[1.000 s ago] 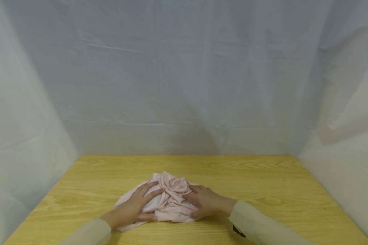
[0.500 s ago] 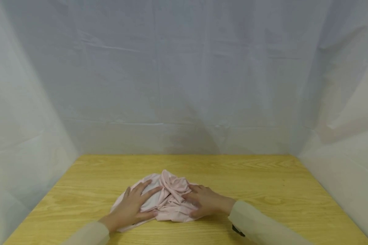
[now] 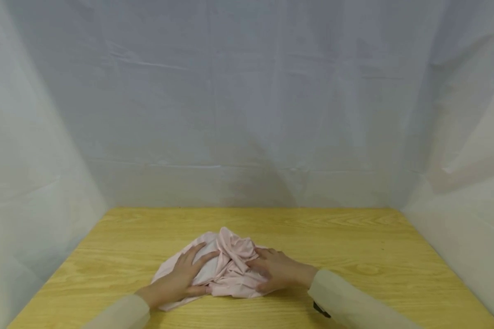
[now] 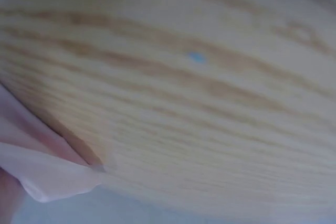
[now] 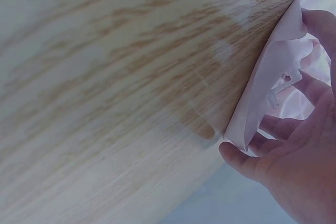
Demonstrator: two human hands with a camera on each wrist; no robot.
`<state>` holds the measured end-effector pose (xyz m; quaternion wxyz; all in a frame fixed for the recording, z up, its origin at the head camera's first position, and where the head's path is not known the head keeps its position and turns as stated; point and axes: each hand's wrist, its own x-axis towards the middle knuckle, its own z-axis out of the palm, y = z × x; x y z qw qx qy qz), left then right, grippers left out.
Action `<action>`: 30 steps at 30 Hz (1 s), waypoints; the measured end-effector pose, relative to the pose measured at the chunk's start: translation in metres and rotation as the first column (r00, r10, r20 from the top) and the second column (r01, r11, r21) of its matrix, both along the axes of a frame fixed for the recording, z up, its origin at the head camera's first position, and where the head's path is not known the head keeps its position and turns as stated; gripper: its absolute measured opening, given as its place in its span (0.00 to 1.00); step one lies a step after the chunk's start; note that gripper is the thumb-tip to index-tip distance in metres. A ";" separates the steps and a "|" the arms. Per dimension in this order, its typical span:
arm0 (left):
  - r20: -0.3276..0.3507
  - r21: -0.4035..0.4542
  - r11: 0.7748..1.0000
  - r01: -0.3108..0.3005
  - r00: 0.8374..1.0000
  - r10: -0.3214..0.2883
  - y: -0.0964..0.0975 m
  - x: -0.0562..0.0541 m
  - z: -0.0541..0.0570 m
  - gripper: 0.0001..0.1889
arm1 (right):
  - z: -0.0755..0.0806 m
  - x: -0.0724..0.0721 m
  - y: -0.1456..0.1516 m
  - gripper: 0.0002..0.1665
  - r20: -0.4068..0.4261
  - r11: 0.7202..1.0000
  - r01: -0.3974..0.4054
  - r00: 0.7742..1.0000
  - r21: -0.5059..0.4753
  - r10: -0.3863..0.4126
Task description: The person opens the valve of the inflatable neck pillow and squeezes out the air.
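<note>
A crumpled pale pink cloth [image 3: 234, 285] lies in a loose heap on the wooden table, its kind of garment or item not clear from the folds. On its left part, over a whiter patch, my left hand [image 3: 179, 278] rests with fingers spread. My right hand [image 3: 277, 270] touches the right side of the heap, fingers apart and slightly bent. In the right wrist view those fingers [image 5: 239, 158] lie along the cloth's edge, near a small clear plastic piece [image 5: 283, 85]. Only a corner of the pink cloth [image 4: 47, 169] shows in the left wrist view.
The yellow wood-grain table [image 3: 354, 237] extends around the cloth on all sides. Pale sheeting [image 3: 247, 114] hangs behind it and along both sides. A small blue mark [image 4: 197, 57] shows in the left wrist view. A dark object [image 3: 322, 310] sits under the right sleeve.
My left hand slid slightly left with the cloth's left edge, then came back a little. My right hand has stayed almost still at the heap's right side.
</note>
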<state>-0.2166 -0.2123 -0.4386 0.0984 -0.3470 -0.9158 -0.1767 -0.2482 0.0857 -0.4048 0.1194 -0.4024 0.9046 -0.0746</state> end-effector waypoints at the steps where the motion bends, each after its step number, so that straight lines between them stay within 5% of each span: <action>1: -0.003 -0.007 1.000 0.001 1.000 -0.001 0.000 0.000 0.000 0.42 | 0.000 0.000 0.000 0.38 0.000 1.000 0.000 1.000 0.002 0.000; 14: -0.005 -0.062 0.998 -0.023 1.000 0.022 0.004 -0.002 0.015 0.49 | -0.001 -0.001 0.000 0.38 0.016 1.000 0.007 1.000 -0.011 -0.006; 21: 0.087 -0.119 0.990 -0.081 0.992 0.092 0.023 -0.005 0.028 0.55 | -0.001 0.001 -0.001 0.39 0.016 1.000 0.008 1.000 -0.020 -0.008; 30: 0.144 -0.219 0.973 -0.074 0.984 0.108 0.036 -0.016 0.031 0.56 | -0.003 -0.001 0.000 0.38 -0.001 1.000 0.004 1.000 -0.016 -0.004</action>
